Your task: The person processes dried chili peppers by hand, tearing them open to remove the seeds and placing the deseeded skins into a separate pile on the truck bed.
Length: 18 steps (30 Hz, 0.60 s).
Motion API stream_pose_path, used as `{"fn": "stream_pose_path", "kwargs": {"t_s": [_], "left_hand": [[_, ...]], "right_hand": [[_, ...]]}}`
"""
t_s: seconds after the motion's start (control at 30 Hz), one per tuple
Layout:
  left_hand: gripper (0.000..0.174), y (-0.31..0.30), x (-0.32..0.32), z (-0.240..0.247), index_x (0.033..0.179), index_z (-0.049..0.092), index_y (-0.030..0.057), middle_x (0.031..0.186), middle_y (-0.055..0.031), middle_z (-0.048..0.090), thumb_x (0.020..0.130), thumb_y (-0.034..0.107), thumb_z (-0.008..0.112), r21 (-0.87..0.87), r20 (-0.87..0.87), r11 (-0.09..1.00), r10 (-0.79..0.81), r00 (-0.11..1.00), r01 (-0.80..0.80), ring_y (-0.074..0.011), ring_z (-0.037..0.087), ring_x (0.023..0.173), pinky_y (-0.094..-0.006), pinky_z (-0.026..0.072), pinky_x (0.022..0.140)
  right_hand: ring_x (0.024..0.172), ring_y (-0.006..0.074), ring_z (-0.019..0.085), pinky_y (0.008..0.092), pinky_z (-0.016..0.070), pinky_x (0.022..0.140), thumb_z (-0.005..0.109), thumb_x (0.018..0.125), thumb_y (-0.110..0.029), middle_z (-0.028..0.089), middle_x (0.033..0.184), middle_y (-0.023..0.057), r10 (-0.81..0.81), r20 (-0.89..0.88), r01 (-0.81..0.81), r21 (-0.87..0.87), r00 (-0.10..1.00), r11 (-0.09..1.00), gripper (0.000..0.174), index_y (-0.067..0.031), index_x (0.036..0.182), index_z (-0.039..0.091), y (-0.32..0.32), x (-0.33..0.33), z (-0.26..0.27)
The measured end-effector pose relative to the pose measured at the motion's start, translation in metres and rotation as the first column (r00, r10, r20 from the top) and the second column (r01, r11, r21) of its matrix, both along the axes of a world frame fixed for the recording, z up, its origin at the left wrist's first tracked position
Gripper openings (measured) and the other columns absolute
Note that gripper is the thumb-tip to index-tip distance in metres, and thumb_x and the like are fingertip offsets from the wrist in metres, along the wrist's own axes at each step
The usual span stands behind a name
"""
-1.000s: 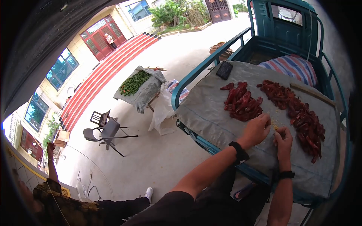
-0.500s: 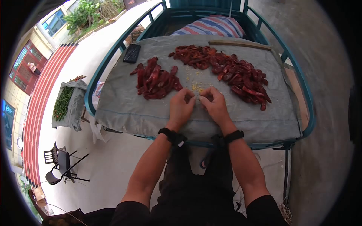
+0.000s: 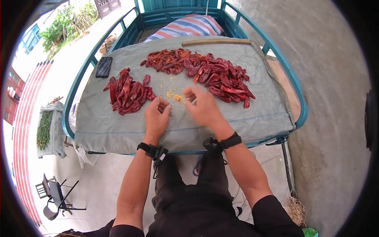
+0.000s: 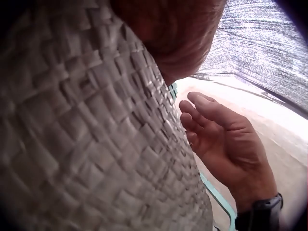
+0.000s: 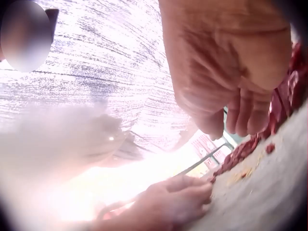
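Note:
My left hand (image 3: 157, 116) is low over the grey woven sheet (image 3: 252, 126), thumb and fingers loosely bent, with nothing seen between them. Close to its fingertips lies a pile of dried red peppers (image 3: 128, 94). My right hand (image 3: 204, 106) is right of a small heap of yellow seeds (image 3: 177, 97), its fingertips near the larger row of red peppers (image 3: 225, 79). In the left wrist view that right hand (image 4: 231, 144) shows relaxed fingers and no object. The row's far left part holds shrivelled, orange-red pieces (image 3: 166, 61).
The sheet covers the back of a teal cart, whose side rails (image 3: 272, 43) flank it. A black phone-like slab (image 3: 104, 67) lies at the far left, a wooden strip (image 3: 216, 42) at the back. Beyond it is a striped bag (image 3: 185, 27). Chairs (image 3: 57, 195) stand on the ground left.
The head view has swung right to face the cart squarely. My hands, close together half a second ago, have parted; the right one has moved toward the larger pepper row.

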<state>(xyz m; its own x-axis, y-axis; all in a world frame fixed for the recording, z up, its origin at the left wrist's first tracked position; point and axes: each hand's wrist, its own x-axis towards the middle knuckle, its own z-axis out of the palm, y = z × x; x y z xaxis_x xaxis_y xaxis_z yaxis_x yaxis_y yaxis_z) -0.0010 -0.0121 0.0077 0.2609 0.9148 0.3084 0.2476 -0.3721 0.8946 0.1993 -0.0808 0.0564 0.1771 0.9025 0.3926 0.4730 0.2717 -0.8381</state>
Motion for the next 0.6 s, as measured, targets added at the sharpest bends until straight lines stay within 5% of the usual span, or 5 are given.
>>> {"fn": "stream_pose_path", "kwargs": {"t_s": [0.07,0.13,0.33,0.6], "left_hand": [[0.008,-0.001,0.0,0.002,0.099,0.07,-0.0003,0.081,-0.0029,0.069,0.096,0.004,0.077,0.006,-0.014,1.0,0.008,1.0,-0.008,-0.0103,0.063,0.073,-0.0291,0.0525,0.07],[0.008,-0.001,0.0,0.004,0.098,0.07,-0.0002,0.081,-0.0028,0.069,0.096,0.004,0.077,0.011,-0.018,1.0,0.009,1.0,-0.009,-0.0104,0.062,0.073,-0.0291,0.0525,0.07],[0.009,-0.001,-0.001,0.002,0.099,0.07,0.0008,0.08,0.002,0.066,0.098,0.006,0.077,0.001,0.001,1.0,-0.012,1.0,0.012,-0.0062,0.059,0.074,-0.0261,0.0504,0.07],[0.009,-0.001,0.001,0.003,0.098,0.071,-0.0006,0.081,-0.0035,0.07,0.095,0.005,0.078,0.021,-0.022,1.0,0.018,1.0,-0.018,-0.0114,0.063,0.073,-0.0293,0.0534,0.071]], "right_hand": [[0.116,0.0356,0.068,0.0472,0.0563,0.1,0.085,0.084,-0.01,0.07,0.122,0.016,-0.188,0.382,0.149,0.13,0.905,0.98,0.045,-0.0047,0.125,0.067,-0.008,0.034,0.016],[0.131,0.0388,0.059,0.051,0.0509,0.109,0.089,0.079,-0.014,0.065,0.134,0.0153,-0.313,0.552,0.285,0.138,0.773,0.948,0.061,-0.0088,0.135,0.065,-0.019,0.062,0.028],[0.134,0.0381,0.057,0.0507,0.0478,0.113,0.095,0.073,-0.019,0.063,0.138,0.0138,-0.333,0.751,0.443,0.061,0.57,0.894,0.078,-0.0133,0.145,0.064,-0.035,0.098,0.023],[0.117,0.0359,0.061,0.0482,0.0487,0.099,0.089,0.078,-0.016,0.061,0.121,0.0129,-0.29,0.748,0.299,0.128,0.597,0.946,0.058,-0.0129,0.132,0.068,-0.029,0.097,-0.01]]}}
